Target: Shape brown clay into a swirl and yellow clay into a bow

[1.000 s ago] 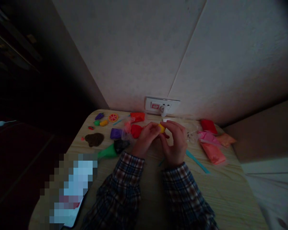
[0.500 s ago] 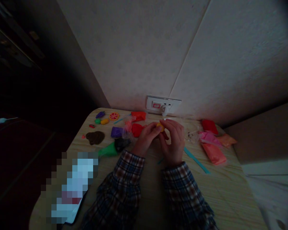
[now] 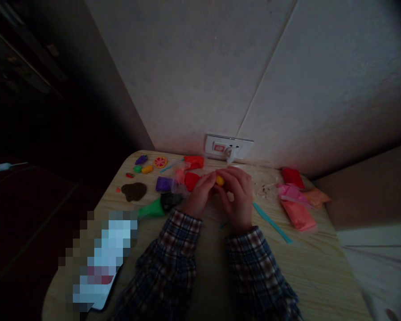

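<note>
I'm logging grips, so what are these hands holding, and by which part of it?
A small yellow lump, held at its sides between the fingers of the left hand and the right hand; its underside is hidden.

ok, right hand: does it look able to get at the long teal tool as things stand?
Probably yes: the teal tool lies beside the right hand, nothing visible on top, though that hand is holding the yellow piece.

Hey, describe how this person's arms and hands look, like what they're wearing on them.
The left sleeve and right sleeve are long, loose and plaid: dark blue with whitish lines and reddish-brown patches. The left hand and right hand are bare, with no gloves, rings or watch visible in this dim light.
</note>
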`<state>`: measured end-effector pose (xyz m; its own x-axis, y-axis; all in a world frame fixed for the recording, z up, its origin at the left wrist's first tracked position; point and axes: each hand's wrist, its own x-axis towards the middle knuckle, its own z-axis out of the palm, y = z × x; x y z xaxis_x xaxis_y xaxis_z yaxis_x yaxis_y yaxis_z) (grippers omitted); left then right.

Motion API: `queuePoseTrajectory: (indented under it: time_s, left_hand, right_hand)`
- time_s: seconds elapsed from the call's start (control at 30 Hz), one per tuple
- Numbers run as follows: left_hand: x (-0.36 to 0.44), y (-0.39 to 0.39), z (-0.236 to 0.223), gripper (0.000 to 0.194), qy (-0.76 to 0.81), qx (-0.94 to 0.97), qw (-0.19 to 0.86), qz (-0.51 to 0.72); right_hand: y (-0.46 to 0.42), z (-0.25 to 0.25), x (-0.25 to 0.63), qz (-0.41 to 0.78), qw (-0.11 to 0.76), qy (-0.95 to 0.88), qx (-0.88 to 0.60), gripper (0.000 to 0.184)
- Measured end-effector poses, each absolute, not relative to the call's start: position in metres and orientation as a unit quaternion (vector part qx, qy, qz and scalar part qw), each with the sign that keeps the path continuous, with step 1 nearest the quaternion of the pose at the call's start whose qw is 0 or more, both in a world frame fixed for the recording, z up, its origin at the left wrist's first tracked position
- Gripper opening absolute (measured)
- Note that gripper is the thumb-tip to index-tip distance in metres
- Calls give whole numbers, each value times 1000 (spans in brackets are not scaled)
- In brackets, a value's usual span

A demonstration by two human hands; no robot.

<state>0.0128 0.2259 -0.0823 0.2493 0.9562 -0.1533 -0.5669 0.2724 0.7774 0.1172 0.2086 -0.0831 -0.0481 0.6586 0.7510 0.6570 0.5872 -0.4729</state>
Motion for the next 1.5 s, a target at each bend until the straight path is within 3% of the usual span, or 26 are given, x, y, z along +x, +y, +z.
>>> queuePoseTrajectory:
  time_s: [0.17, 0.4, 0.6, 0.8, 1.17, 1.5]
  left_hand:
    - [18, 225, -81, 44, 310, 344, 737, 493]
    - [17, 222, -82, 34, 353, 312, 728, 499]
    - [17, 221, -78, 44, 325, 345, 723, 502]
    - [13, 224, -77, 42, 340, 350, 730, 478]
    - [11, 227, -79, 40, 330, 330, 725, 506]
    - [11, 228, -80, 43, 299, 319, 755, 488]
  right_hand:
    - [209, -84, 120, 10, 532, -713, -456, 26]
    - [210, -86, 119, 27, 523, -716, -463, 28]
    - [208, -84, 122, 20, 538, -700, -469, 22]
    - [210, -84, 120, -12, 532, -716, -451, 29]
    - [208, -87, 118, 36, 524, -713, -465, 33]
    - [206, -84, 121, 33, 533, -708, -462, 28]
